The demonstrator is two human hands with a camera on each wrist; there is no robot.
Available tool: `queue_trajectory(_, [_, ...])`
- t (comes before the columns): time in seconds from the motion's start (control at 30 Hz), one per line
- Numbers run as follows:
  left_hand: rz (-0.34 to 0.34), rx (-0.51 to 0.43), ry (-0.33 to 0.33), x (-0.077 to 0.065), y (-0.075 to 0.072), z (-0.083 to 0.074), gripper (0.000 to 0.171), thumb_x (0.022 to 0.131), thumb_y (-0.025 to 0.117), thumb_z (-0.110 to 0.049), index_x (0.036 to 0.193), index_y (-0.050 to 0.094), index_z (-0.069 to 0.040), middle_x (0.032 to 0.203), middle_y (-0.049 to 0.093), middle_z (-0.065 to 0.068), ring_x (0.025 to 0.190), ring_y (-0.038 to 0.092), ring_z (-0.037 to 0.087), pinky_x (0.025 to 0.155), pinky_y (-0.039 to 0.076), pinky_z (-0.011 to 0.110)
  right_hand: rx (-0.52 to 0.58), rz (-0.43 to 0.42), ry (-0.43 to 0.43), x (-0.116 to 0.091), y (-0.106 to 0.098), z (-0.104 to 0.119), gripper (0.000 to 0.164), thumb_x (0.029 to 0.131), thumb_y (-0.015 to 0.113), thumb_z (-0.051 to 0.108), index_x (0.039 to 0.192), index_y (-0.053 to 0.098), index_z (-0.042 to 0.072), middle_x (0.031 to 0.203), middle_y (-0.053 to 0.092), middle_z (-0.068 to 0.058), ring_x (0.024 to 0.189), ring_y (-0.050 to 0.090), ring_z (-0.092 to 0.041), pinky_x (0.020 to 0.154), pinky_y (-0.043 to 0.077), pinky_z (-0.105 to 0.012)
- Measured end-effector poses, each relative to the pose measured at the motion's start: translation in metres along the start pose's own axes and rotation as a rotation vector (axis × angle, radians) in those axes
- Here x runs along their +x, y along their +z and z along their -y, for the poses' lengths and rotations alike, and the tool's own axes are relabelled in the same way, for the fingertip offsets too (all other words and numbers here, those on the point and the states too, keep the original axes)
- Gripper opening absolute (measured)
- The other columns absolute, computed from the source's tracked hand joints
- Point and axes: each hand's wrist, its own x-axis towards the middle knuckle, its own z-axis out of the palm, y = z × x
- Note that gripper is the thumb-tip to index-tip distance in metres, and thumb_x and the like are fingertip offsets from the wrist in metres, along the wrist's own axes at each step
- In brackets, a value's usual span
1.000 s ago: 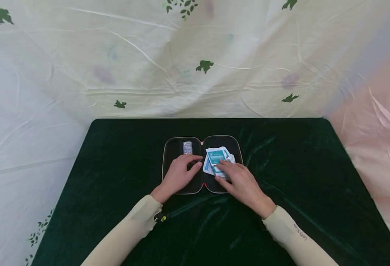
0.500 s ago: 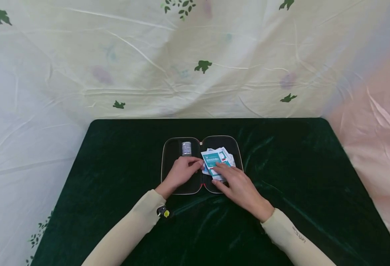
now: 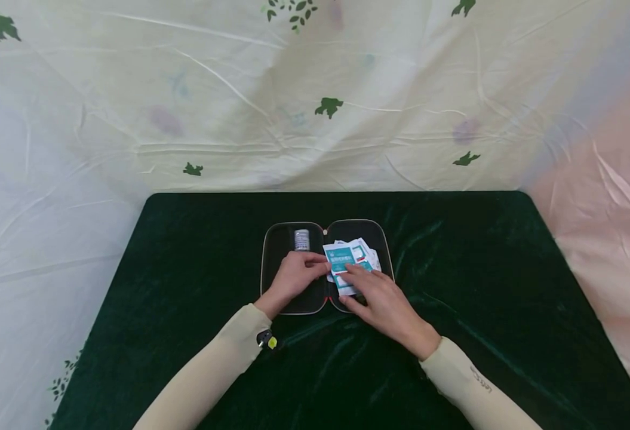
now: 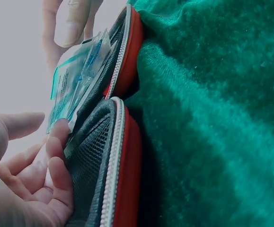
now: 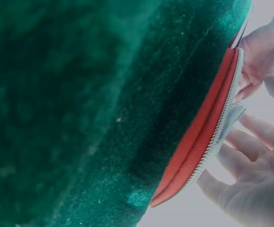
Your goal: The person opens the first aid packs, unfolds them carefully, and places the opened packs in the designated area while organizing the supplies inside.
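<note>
Together, the hands [image 3: 297, 272] [image 3: 383, 297] touch a teal-and-white packet [image 3: 340, 259].

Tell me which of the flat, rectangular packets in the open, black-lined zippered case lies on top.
The white packet with the broad teal panel, its left edge touching the left hand. It overlaps the other white packets, which only peek out.

Both arms are covered by long, pale cream sleeves, the left sleeve [image 3: 202, 370] being ended at the wrist and slightly creased. The right sleeve [image 3: 454, 370] is marked along its forearm by a dark scrawled marking [image 3: 481, 380]. Just beside the left wrist, a small black attachment [image 3: 263, 338] is worn, with a yellow-green spot [image 3: 272, 343] set on it; its finer details cannot be made out with certainty. The left grip [image 3: 295, 273] and right grip [image 3: 387, 301] are left bare.
</note>
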Motion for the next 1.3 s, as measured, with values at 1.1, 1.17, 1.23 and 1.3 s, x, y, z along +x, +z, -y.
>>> queue_trajectory(1.1, [-0.201, -0.169, -0.008, -0.008, -0.017, 0.008, 0.035, 0.093, 0.071, -0.008, 0.128, 0.07, -0.004, 0.092, 0.078, 0.007, 0.07, 0.07, 0.015, 0.069, 0.058, 0.025, -0.071, -0.014, 0.028, 0.001, -0.012, -0.009, 0.058, 0.102, 0.063, 0.047, 0.147, 0.059, 0.012, 0.158, 0.047, -0.011, 0.147, 0.042, -0.035, 0.115, 0.034, -0.062])
queue_trajectory(1.17, [-0.201, -0.163, -0.018, -0.01, -0.023, 0.011, 0.035, 0.094, 0.071, -0.01, 0.129, 0.07, -0.005, 0.093, 0.078, 0.007, 0.071, 0.071, 0.015, 0.07, 0.058, 0.025, -0.089, 0.002, 0.031, 0.002, -0.011, -0.01, 0.058, 0.102, 0.063, 0.048, 0.147, 0.059, 0.012, 0.158, 0.047, -0.012, 0.147, 0.041, -0.035, 0.116, 0.034, -0.062])
queue_trajectory(1.23, [-0.2, -0.154, -0.03, -0.012, -0.029, 0.012, 0.035, 0.094, 0.071, -0.011, 0.129, 0.07, -0.005, 0.094, 0.077, 0.007, 0.072, 0.071, 0.016, 0.07, 0.059, 0.025, -0.105, 0.015, 0.034, 0.003, -0.01, -0.01, 0.058, 0.101, 0.063, 0.048, 0.146, 0.06, 0.012, 0.158, 0.048, -0.012, 0.147, 0.041, -0.035, 0.116, 0.034, -0.062])
queue_trajectory(1.3, [-0.198, -0.141, -0.043, -0.013, -0.035, 0.015, 0.036, 0.095, 0.071, -0.012, 0.13, 0.07, -0.006, 0.094, 0.077, 0.007, 0.073, 0.071, 0.016, 0.071, 0.059, 0.026, -0.117, 0.024, 0.037, 0.003, -0.009, -0.01, 0.057, 0.101, 0.063, 0.048, 0.146, 0.06, 0.013, 0.158, 0.048, -0.012, 0.147, 0.041, -0.036, 0.115, 0.033, -0.063])
